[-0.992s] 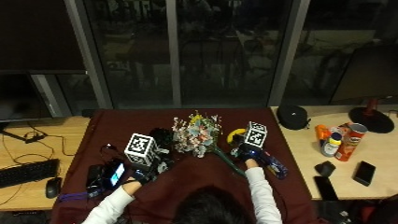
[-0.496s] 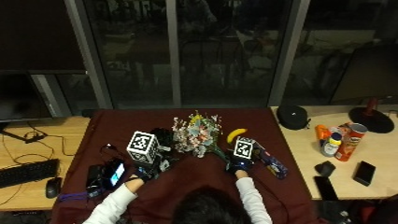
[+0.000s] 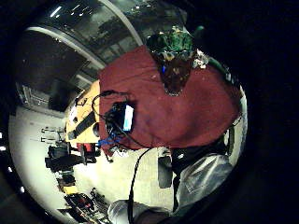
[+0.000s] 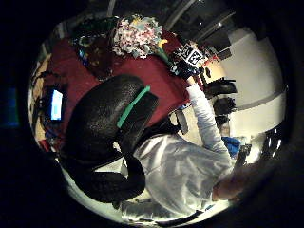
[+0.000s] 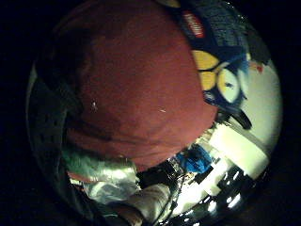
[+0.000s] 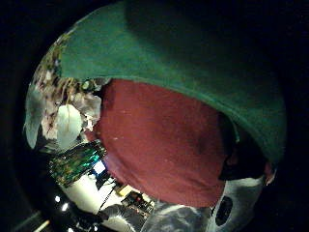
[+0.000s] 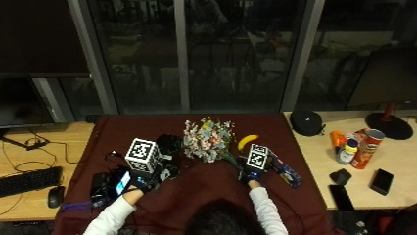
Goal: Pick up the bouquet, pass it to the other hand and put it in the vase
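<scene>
So we're looking at a table with a dark red cloth (image 7: pixel 196 196), and the bouquet (image 7: pixel 207 141) lies on it around the middle, blossoms pointing far and a bit left, green stem end running near-right toward the right hand (image 7: pixel 251 172). That hand sits right at the stems, and in the right thumb-side palm view a green band (image 6: pixel 193 63) fills most of the picture, so the stems are very close to the palm, but we honestly can't tell if the fingers are wrapped round them or just resting there. The left hand (image 7: pixel 140 177) is down at the near left of the cloth; the thumb-side palm view shows its black fingers (image 4: pixel 102 128) curled with nothing in them that we can see. The vase (image 7: pixel 171 145) is a dark shape just left of the blossoms, hard to read from above; the left palm view shows it better as a patterned glass thing (image 3: pixel 175 65). Clutter: a banana (image 7: pixel 247 141) just right of the flowers, a blue packet (image 7: pixel 285 171) right beside the right hand, a lit phone (image 7: pixel 122 182) with cables by the left hand. On the wood to the right there's a black round case (image 7: pixel 307 121), a red can (image 7: pixel 366 149) and bottles; far left a keyboard (image 7: pixel 26 180) and mouse (image 7: pixel 55 197).
</scene>
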`<action>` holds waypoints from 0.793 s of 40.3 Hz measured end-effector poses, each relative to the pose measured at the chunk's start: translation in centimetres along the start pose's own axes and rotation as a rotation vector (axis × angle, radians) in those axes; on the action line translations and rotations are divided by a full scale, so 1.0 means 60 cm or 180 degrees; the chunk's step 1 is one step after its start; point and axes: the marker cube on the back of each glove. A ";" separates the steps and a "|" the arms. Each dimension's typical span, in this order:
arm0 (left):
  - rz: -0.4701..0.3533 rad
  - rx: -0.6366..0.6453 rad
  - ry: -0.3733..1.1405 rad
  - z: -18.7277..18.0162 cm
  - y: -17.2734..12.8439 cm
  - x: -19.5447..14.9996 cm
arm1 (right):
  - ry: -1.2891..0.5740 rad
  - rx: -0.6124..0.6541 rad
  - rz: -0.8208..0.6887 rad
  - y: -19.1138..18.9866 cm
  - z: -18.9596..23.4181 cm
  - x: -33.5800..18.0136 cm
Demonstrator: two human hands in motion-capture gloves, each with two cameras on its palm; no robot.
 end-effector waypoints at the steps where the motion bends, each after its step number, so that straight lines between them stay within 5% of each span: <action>1: -0.0007 0.0002 0.0015 -0.003 0.003 -0.001 | -0.0016 0.0042 0.0062 0.000 0.001 0.004; 8: -0.0020 -0.0072 0.0174 -0.008 0.007 -0.002 | -0.0887 0.0968 -0.0152 -0.024 -0.021 0.003; 19: 0.0268 0.0203 0.1094 -0.014 -0.039 0.051 | -0.2430 0.1327 -0.0296 0.004 -0.117 -0.011; 24: 0.0283 0.0259 0.1687 -0.027 -0.074 0.090 | -0.3298 0.1385 -0.1041 0.012 -0.165 -0.043; 32: 0.0212 0.0130 0.2578 -0.038 -0.137 0.145 | -0.3903 0.1482 -0.1702 0.093 -0.229 -0.080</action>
